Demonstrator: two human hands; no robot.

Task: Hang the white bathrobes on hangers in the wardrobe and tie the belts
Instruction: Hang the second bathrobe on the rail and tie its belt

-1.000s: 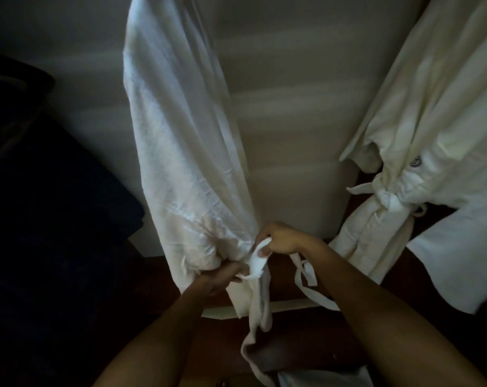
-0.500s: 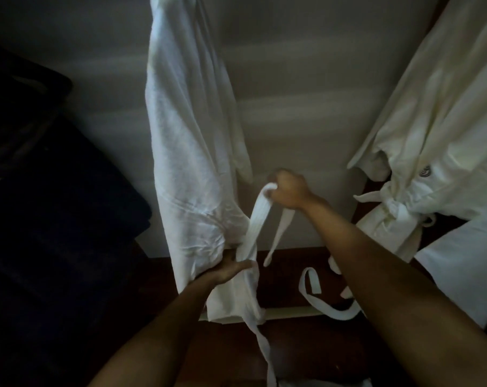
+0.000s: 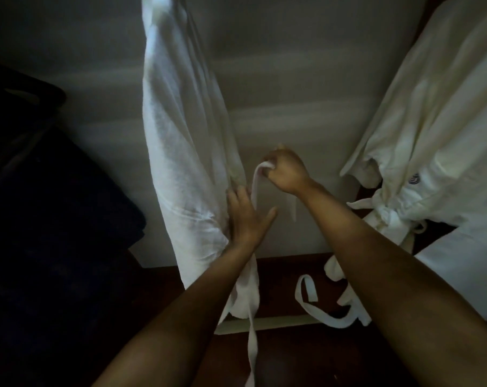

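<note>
By hanging robe [image 3: 180, 163], R hand [image 3: 285, 170] grips belt [image 3: 255, 185].

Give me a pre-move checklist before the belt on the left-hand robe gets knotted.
1. Right hand grips the belt: ok.
2. Left hand flat, steadying the left robe: ok.
3. Belt's other end in hand: not ok; a tail hangs loose below.
4. Belt wrapped round the waist: cannot tell.
5. Robe seated on its hanger: cannot tell, out of frame.
6. Right robe knot tied, for reference: ok.
</note>
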